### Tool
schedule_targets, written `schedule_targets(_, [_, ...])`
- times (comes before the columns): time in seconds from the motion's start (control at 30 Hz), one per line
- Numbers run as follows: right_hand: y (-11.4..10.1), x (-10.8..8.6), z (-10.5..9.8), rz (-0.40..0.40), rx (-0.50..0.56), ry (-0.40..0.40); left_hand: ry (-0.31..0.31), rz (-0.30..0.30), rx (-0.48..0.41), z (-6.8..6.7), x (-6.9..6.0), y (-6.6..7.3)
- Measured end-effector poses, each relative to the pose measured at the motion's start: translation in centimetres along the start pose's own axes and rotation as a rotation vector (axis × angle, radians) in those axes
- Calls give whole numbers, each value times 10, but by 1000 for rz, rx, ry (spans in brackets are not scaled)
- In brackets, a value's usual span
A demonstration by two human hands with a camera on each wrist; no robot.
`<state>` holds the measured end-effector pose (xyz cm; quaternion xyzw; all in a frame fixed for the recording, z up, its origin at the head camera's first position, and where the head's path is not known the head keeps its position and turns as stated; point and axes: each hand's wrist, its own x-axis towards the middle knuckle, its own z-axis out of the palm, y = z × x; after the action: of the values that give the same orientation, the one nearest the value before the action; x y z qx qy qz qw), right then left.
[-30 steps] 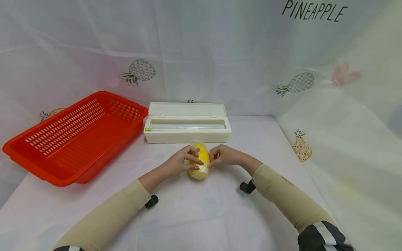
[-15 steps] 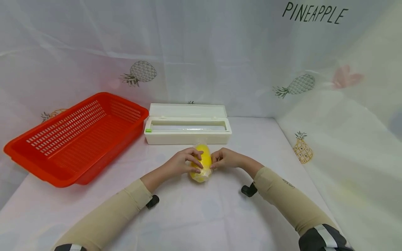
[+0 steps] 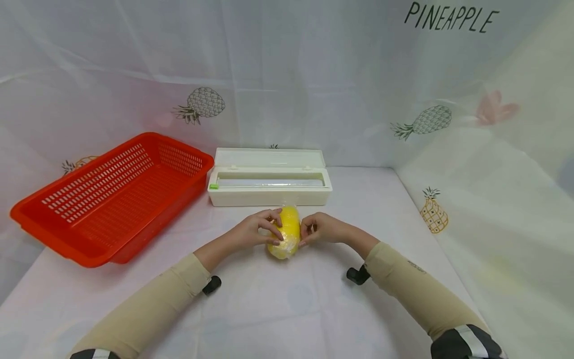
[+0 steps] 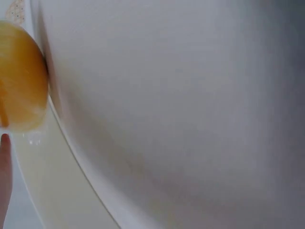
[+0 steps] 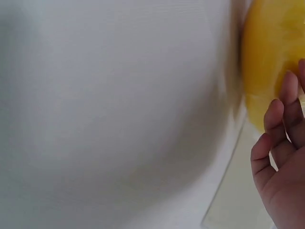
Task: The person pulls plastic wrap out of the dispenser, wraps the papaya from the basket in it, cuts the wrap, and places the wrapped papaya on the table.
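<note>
A yellow oblong fruit in clear cling film lies on the cloth, its film bunched at the near end. My left hand holds its left side with bent fingers and thumb. From the right, my right hand has curled fingers against the lower side, thumb and forefinger close together at the film. The right wrist view shows bent fingers close against the yellow fruit; the thumb is hidden. In the left wrist view, one finger points toward the fruit; most of that hand is outside the picture.
Behind the fruit stands a cream cling film box, lid raised, with a film roll inside and a green slider. A red slotted plastic basket sits at the left. Pineapple-printed cloth hangs behind.
The left hand has shifted slightly left, and the fruit's near end has moved a little the same way. The right hand stays beside the fruit. Box and basket rest where they were.
</note>
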<state>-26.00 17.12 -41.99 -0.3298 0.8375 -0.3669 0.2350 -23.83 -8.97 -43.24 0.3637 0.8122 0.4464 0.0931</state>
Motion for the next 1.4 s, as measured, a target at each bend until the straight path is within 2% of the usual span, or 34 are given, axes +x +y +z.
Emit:
schedule_targets(0.07, [-4,-3,-5,-21,-17,19,-3,38,78,-4,-1,1])
schedule_targets(0.17, [-11,-6,-14,-67,-50,106,-18,76,175,-10,-3,0])
schedule_targets(0.33, [-22,-4,-30,-188,-129,300,-42,92,227,-22,-7,-5])
schedule_targets(0.4, [-27,0,-35,-213,-153,332,-41,93,231,-26,-8,-7])
schedule_targets(0.47, [-32,7,-37,-173,-163,297,-42,91,233,-29,-10,-8])
schedule_targets(0.57, [-37,20,-36,-43,-146,150,-30,92,247,-31,-12,-9])
schedule_targets(0.67, [-35,27,-34,69,-138,11,15,137,302,-28,-12,-10])
schedule_targets(0.8, [-32,23,-32,99,-99,-69,102,162,348,-22,-14,-10])
schedule_targets(0.93, [-32,13,-25,120,-13,-72,151,67,309,-15,-15,-2])
schedule_targets(1.07, [-26,7,-12,149,89,-16,155,-51,274,-9,-14,6])
schedule_targets(1.13, [-21,5,-5,174,153,14,147,-88,265,-6,-14,9])
schedule_targets(1.23, [-15,1,5,205,252,51,132,-94,265,-2,-14,11])
schedule_targets(1.4, [-12,-5,18,203,324,75,138,-33,285,3,-15,12])
